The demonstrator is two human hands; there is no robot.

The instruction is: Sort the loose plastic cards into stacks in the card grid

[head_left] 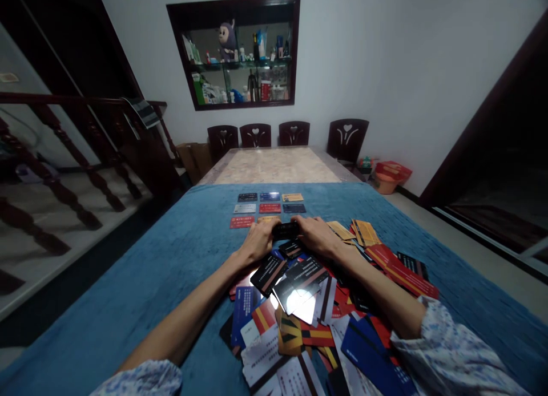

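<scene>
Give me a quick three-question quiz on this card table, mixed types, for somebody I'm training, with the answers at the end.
1. True or false: the left hand and right hand both touch the black card between them.

2. The loose pile of cards lies on a cloth that is: A) red, B) blue, C) white.

3. How many cards are in the farthest row of cards?

Key: 1. True. 2. B. 3. Three.
</scene>
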